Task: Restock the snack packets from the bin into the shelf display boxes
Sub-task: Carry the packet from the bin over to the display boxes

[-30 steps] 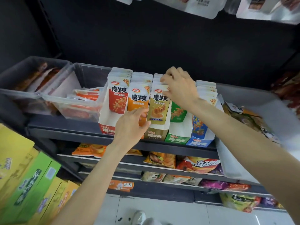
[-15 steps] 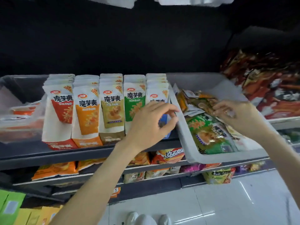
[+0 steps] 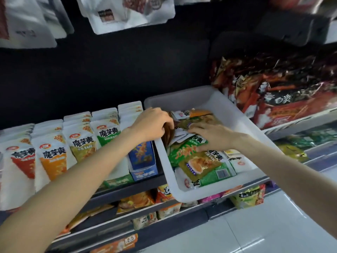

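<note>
On the shelf [image 3: 127,190], both hands reach among the bin's [image 3: 165,159] snack packets [image 3: 198,161].

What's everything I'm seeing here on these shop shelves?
bin: one, white, on the shelf at right.
loose packets: a pile, mostly green and white, inside the bin.
display boxes: five rows, red, orange, olive, green, blue, left of the bin.
dark red bags: a stack, right of the bin.
hanging pouches: several, white, above.
left hand: over the bin's left wall, fingers curled among packets.
right hand: resting on the packets.
</note>
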